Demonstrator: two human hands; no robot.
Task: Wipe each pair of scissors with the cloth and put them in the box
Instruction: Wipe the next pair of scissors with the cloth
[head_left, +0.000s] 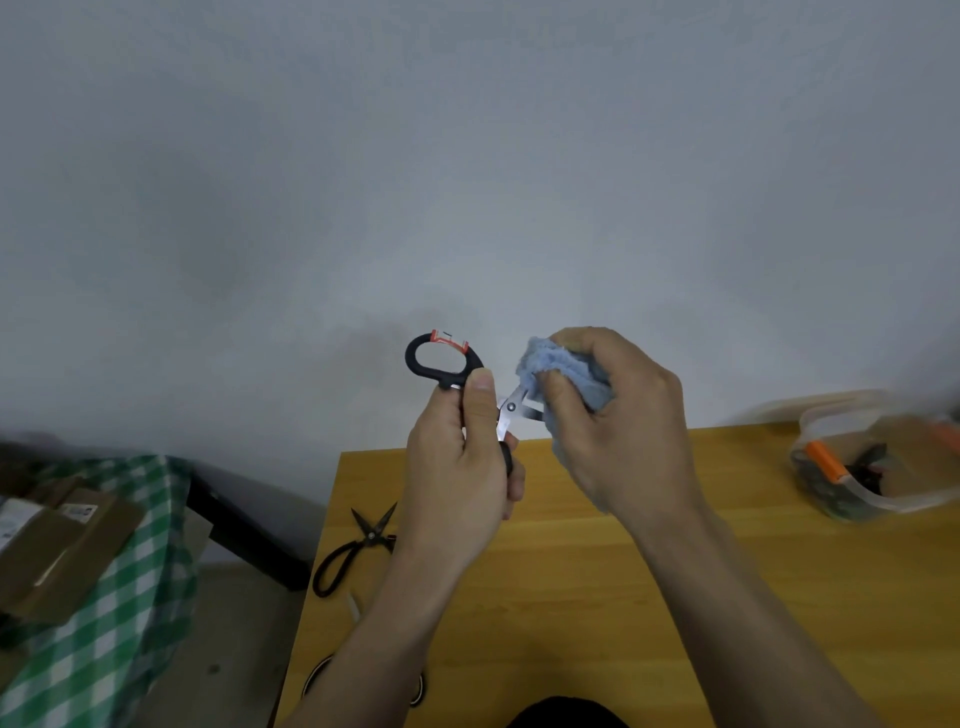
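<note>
My left hand (462, 467) grips a pair of black-handled scissors (441, 358) with a red mark on the upper loop, held up above the table's far edge. Their metal blades point right into a blue cloth (566, 374). My right hand (618, 421) holds that cloth bunched around the blades, so the tips are hidden. A second, all-black pair of scissors (358, 545) lies on the wooden table (597, 597) at its left edge, blades slightly apart. The clear plastic box (872, 467) with orange clips stands at the far right and holds dark items.
A green checked cloth (130, 571) with cardboard boxes (57, 540) on it lies to the left, beyond the table's edge. A grey wall fills the background. Part of another handle loop (322, 675) shows under my left forearm.
</note>
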